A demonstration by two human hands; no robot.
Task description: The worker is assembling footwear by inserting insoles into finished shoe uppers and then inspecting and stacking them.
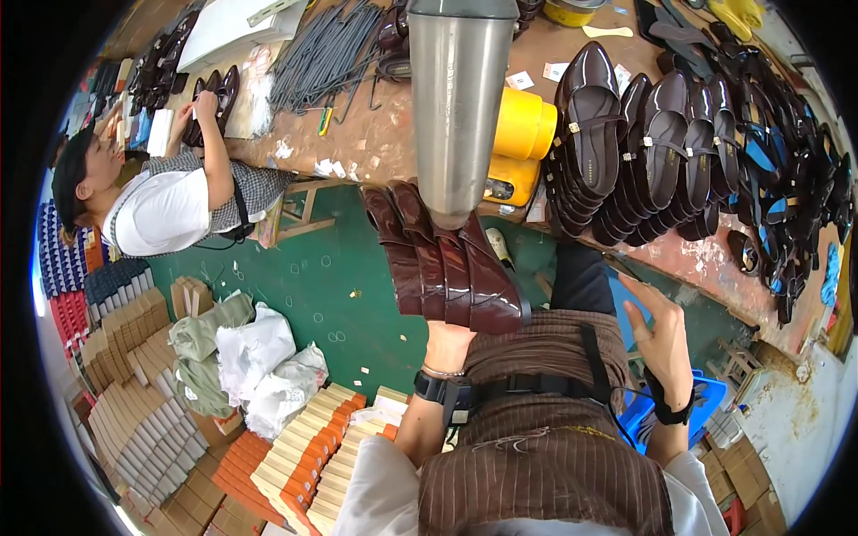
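Observation:
My left hand [451, 337] is mostly hidden behind a row of glossy dark burgundy shoes [447, 277] that it holds up together over the floor. Only its wrist and heel show below them. The shoes' upper ends meet the lower end of a big tapered steel cylinder [458, 107]; whether they touch it I cannot tell. My right hand [663, 335] hangs in front of the bench edge, thumb and fingers apart, with no object seen between them. A thin dark piece lies near its fingertips on the bench edge, too unclear to name.
Stacked burgundy strap shoes [590, 134] stand on the workbench [375, 134] to the right. A yellow machine [518, 134] sits behind the cylinder; dark metal rods [326, 54] lie left. A co-worker [170, 205] handles shoes at far left. Boxes [308, 451] and white bags [259, 348] fill the lower left.

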